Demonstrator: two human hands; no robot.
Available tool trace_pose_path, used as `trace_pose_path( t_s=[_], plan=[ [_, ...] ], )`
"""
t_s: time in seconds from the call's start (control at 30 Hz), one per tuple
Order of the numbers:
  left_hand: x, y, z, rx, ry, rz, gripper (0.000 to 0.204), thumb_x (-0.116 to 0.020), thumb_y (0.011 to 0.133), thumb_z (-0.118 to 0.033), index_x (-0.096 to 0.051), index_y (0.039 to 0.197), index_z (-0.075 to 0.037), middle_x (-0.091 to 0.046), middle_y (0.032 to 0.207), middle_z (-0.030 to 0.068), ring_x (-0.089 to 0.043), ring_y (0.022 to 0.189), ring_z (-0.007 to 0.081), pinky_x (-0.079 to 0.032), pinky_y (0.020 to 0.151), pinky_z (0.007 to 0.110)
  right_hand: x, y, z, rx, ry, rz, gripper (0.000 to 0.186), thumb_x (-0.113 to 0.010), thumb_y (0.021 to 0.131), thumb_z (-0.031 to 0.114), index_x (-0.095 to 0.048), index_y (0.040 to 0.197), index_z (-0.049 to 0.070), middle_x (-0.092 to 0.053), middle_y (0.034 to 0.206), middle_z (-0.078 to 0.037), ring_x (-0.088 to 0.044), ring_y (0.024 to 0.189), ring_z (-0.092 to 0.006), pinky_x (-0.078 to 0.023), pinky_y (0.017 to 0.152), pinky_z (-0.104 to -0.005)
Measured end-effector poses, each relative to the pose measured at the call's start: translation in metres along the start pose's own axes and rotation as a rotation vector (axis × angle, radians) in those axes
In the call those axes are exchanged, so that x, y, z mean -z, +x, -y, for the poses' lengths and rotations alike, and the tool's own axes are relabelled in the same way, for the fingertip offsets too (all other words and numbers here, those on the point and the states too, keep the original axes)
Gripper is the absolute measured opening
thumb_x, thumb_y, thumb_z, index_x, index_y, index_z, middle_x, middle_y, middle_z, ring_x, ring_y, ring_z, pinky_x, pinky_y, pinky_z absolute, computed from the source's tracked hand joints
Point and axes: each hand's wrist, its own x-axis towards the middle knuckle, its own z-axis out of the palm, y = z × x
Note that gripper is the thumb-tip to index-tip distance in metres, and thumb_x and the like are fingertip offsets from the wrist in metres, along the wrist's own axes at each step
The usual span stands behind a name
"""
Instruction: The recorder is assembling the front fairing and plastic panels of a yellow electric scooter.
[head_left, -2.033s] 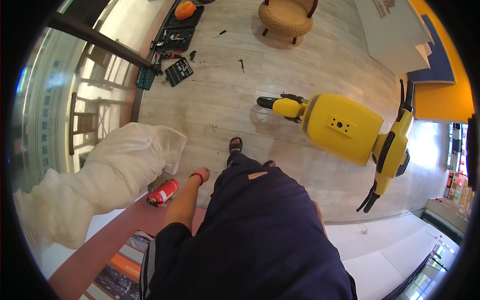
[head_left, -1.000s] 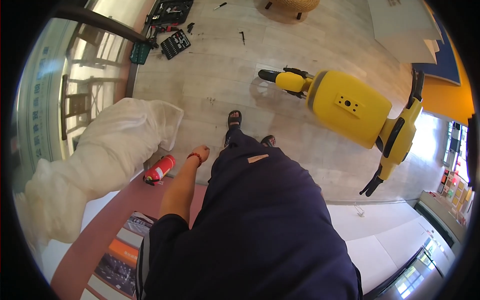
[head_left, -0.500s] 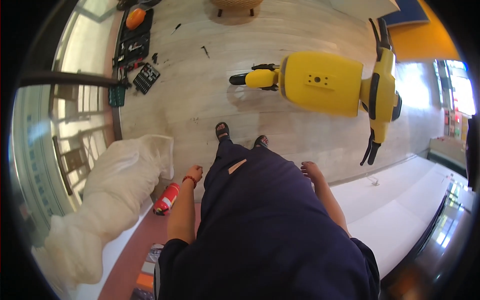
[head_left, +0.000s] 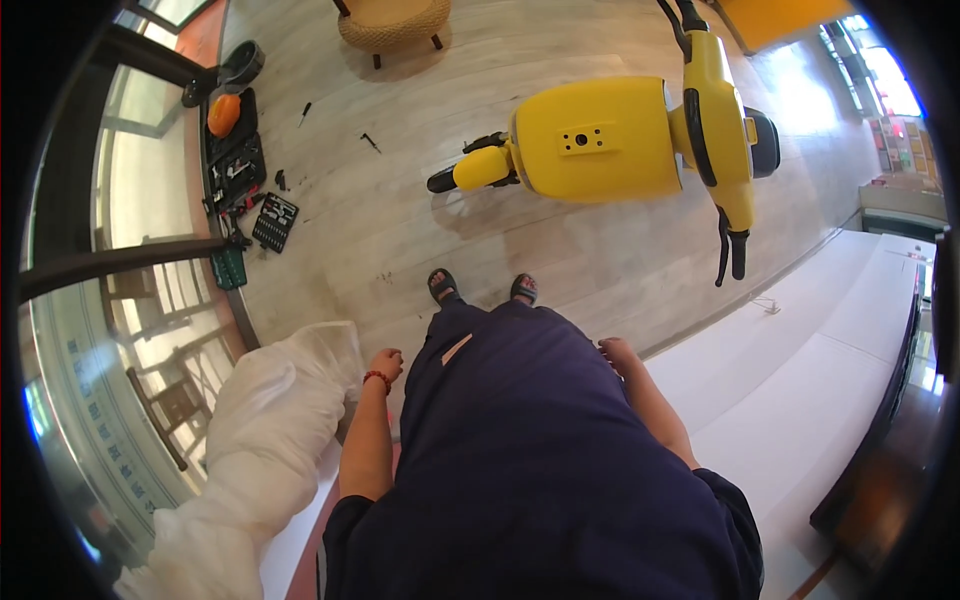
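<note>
The yellow scooter (head_left: 610, 172) stands ahead of us, its long axis running left to right; our right hand (head_left: 618, 357) is nearer it, while our left hand (head_left: 386, 364) hangs beside the white-wrapped bundle (head_left: 268, 425). Fingers on both look loosely bent and empty, though small in view.

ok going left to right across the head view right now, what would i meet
White draped bundle, left hand, sandaled left foot, sandaled right foot, right hand, yellow scooter handlebars.

The left hand (head_left: 386, 363) hangs low, loosely curled; its forearm (head_left: 367, 445) points forward. The right hand (head_left: 619, 356) hangs opposite, relaxed.
</note>
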Motion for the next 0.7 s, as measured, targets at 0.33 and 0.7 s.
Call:
trace_pose_path(
  t_s=[0.33, 0.7],
  plan=[
    [0.007, 0.020, 0.001, 0.010, 0.015, 0.067, 0.031, -0.046, 0.082, -0.017, -0.055, 0.106, 0.000, -0.061, 0.092, 0.0138, -0.060, 0.071, 0.0197, -0.050, 0.064, 0.029, -0.011, -0.015, -0.007, 0.122, -0.061, 0.028, 0.026, -0.048, 0.082, 0.021, -0.053, 0.100, 0.003, -0.057, 0.082, -0.009, -0.054, 0.065, -0.0177, -0.044, 0.056, -0.0314],
    [-0.002, 0.012, 0.011, 0.000, 0.125, -0.035, 0.031, -0.044, 0.079, -0.023, -0.061, 0.100, -0.007, -0.058, 0.103, 0.0149, -0.054, 0.099, 0.0299, -0.041, 0.087, 0.036, 0.027, 0.056, -0.056, 0.802, -0.845, 0.076, 0.025, -0.051, 0.077, 0.018, -0.058, 0.095, 0.002, -0.060, 0.088, -0.014, -0.056, 0.077, -0.0257, -0.045, 0.066, -0.0344]
  ],
)
